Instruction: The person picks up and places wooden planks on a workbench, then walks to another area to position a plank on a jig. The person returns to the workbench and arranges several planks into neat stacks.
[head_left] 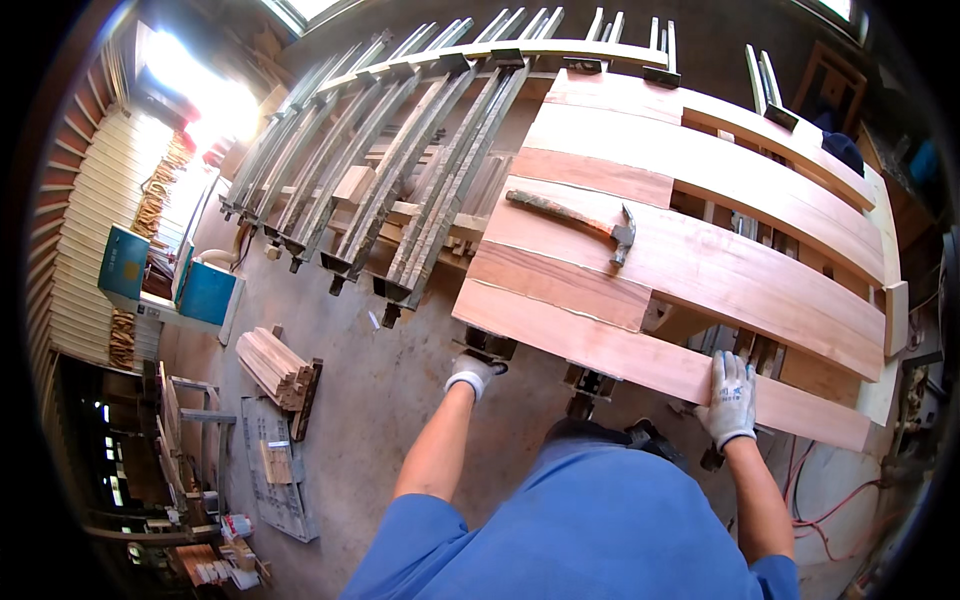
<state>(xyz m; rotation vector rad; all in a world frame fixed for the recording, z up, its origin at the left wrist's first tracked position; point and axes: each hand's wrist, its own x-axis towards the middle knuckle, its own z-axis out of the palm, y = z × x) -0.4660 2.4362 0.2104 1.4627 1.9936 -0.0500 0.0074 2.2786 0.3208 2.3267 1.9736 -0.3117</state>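
Pale pinkish wooden boards (720,265) lie side by side as a slatted panel, with short pieces between them at the left end. A claw hammer (575,222) rests on top. At the panel's near left corner, my gloved left hand (472,376) is closed at the end of a metal bar clamp (487,344); its fingertips are partly hidden. My gloved right hand (732,400) lies over the nearest board (640,362), fingers stretched out on its upper face. Another clamp end (590,382) sticks out below the near edge between my hands.
Several long metal bar clamps (440,180) stand in a row left of the panel. A stack of wood strips (273,365) sits on the floor at left. Blue machine housings (205,292) are farther back. A red hose (835,508) trails at lower right.
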